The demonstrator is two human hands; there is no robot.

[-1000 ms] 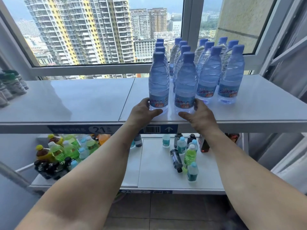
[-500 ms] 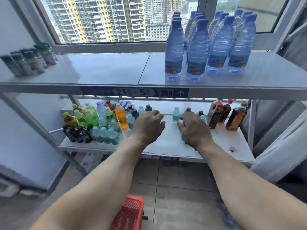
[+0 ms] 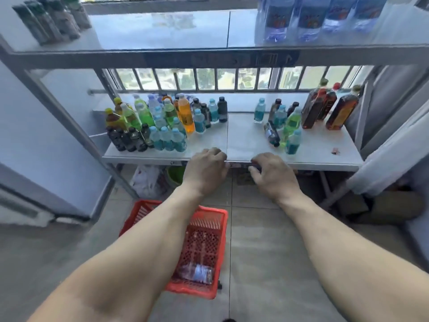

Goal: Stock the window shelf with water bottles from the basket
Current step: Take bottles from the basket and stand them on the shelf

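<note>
A red plastic basket (image 3: 209, 219) stands on the floor below my arms, with one clear water bottle (image 3: 196, 273) lying in its near end. Several blue-capped water bottles (image 3: 308, 19) stand in rows on the right part of the upper window shelf (image 3: 162, 31). My left hand (image 3: 205, 171) and my right hand (image 3: 272, 176) hang in front of the lower shelf's front edge, above the basket, fingers loosely curled and holding nothing. My left forearm covers part of the basket.
The lower shelf (image 3: 246, 140) carries many small coloured drink bottles (image 3: 160, 126) at the left and dark tea bottles (image 3: 329, 108) at the right. Dark-capped bottles (image 3: 53, 19) stand at the upper shelf's left end. A white bag (image 3: 148, 182) lies under the shelf; curtain at right.
My view has tilted down from the window shelf to the floor. Both hands let go of the front bottles and dropped past the lower shelf toward the basket, which has come into view.
</note>
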